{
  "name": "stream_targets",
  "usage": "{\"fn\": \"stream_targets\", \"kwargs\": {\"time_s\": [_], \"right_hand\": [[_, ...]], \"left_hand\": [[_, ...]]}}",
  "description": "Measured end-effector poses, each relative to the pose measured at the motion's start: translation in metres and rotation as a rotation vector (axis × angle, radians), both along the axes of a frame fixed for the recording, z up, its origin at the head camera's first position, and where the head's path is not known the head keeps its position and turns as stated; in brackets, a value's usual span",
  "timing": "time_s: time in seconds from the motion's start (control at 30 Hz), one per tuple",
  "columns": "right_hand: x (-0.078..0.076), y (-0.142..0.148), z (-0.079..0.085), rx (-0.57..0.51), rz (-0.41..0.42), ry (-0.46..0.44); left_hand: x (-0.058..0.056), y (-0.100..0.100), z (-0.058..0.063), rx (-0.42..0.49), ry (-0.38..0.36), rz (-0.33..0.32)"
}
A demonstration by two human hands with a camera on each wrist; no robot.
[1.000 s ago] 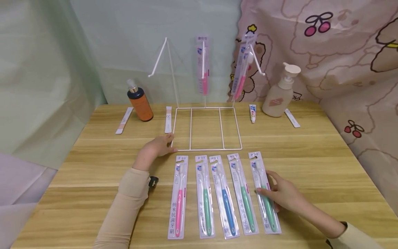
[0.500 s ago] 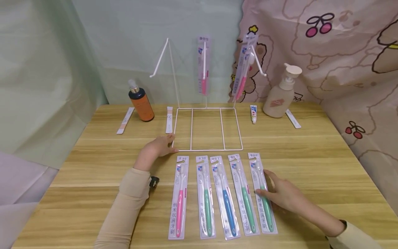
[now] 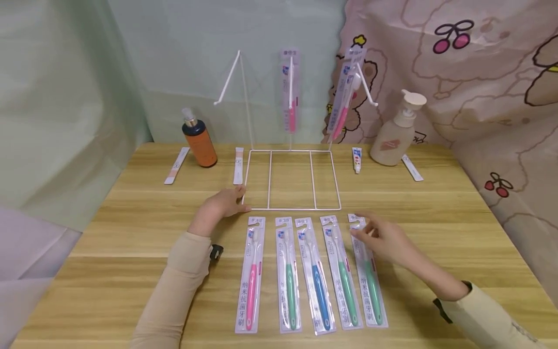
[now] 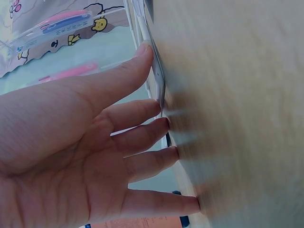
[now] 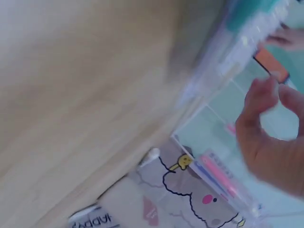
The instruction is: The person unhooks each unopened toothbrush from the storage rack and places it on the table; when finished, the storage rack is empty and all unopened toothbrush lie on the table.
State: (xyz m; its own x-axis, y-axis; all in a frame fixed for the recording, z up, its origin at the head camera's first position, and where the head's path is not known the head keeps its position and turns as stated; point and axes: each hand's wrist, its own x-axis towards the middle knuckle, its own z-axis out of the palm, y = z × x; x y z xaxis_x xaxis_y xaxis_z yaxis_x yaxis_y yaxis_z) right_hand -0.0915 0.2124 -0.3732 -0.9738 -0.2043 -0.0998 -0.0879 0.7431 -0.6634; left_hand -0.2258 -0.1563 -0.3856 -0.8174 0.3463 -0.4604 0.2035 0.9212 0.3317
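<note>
My left hand (image 3: 221, 202) rests at the near left corner of a white wire rack (image 3: 296, 209), fingers fairly straight and tips on the table. In the left wrist view the thumb (image 4: 135, 66) touches the rack's wire. Several packaged toothbrushes lie in a row before the rack: one pink (image 3: 251, 295), one blue (image 3: 320, 295), and green ones. My right hand (image 3: 390, 240) hovers around the top of the rightmost green toothbrush (image 3: 372, 291), thumb and fingers bent with a gap and no visible grip. Packaged pink-handled toothbrushes (image 3: 292, 116) hang on the rack's middle and right hooks.
The left hook (image 3: 227, 80) bears nothing. An orange bottle (image 3: 202, 145) stands behind left. A toothpaste tube (image 3: 357, 159) and a cream pump bottle (image 3: 394, 135) are behind right. Slim white packets (image 3: 238, 166) lie along the back. Curtains close off the back and sides.
My right hand has moved up the rightmost green toothbrush from its middle to its top end. That package shifted slightly left at its lower end. The left hand stays at the rack corner.
</note>
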Motion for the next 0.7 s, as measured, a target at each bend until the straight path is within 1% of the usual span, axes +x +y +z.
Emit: {"fn": "stream_targets", "kwargs": {"time_s": [0.07, 0.17, 0.27, 0.33, 0.43, 0.5, 0.57, 0.63, 0.7], "right_hand": [[-0.017, -0.007, 0.007, -0.138, 0.002, -0.04], [-0.044, -0.02, 0.02, -0.385, -0.035, -0.148], [-0.07, -0.037, 0.033, -0.61, -0.08, -0.236], [-0.086, -0.048, 0.041, -0.752, -0.105, -0.271], [-0.108, -0.064, 0.053, -0.927, -0.151, -0.303], [-0.123, -0.075, 0.061, -1.003, -0.19, -0.303], [-0.138, -0.084, 0.068, -1.044, -0.224, -0.301], [-0.152, -0.091, 0.072, -1.056, -0.251, -0.289], [-0.165, -0.098, 0.074, -1.039, -0.274, -0.259]], "left_hand": [[-0.001, 0.0, 0.0, -0.009, 0.001, 0.0], [-0.001, -0.001, 0.001, -0.025, 0.001, -0.003], [-0.002, -0.001, 0.001, -0.031, 0.002, -0.016], [-0.003, 0.0, 0.0, -0.027, 0.0, -0.02], [-0.003, 0.0, 0.0, -0.017, 0.004, -0.021], [-0.004, 0.0, -0.001, -0.011, 0.009, -0.025], [-0.004, 0.0, -0.002, -0.009, 0.015, -0.032], [-0.004, -0.001, -0.002, -0.007, 0.018, -0.036], [-0.003, 0.0, -0.002, -0.006, 0.018, -0.035]]}}
